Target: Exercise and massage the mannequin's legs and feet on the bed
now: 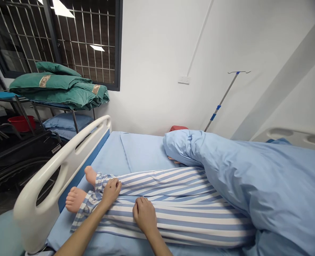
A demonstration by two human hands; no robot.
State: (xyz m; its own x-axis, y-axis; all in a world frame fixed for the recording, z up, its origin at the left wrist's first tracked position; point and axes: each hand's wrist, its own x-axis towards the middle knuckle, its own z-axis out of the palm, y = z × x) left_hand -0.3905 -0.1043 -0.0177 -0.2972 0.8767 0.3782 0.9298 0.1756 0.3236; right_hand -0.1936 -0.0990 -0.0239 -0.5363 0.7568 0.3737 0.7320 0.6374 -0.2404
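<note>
A manikin in blue-and-white striped trousers (178,213) lies on the bed, its legs stretched toward the footboard. My left hand (111,192) is curled over the far trouser leg, just above the ankle. Fingers bent, my right hand (146,214) rests closed on the near leg around the shin; its fingertips are partly hidden. Two bare feet, the far foot (90,175) and the near foot (75,199), stick out of the cuffs. A light blue quilt (234,167) is bunched over the upper body, and a bit of a hand shows beneath its edge.
The white footboard (64,167) stands at the left, beyond the feet. Behind it are a wheelchair (21,156), folded green bedding (58,87) on a chair, and a red bucket (21,123). An IV pole (221,101) rises by the wall. Blue sheet (144,151) covers the mattress.
</note>
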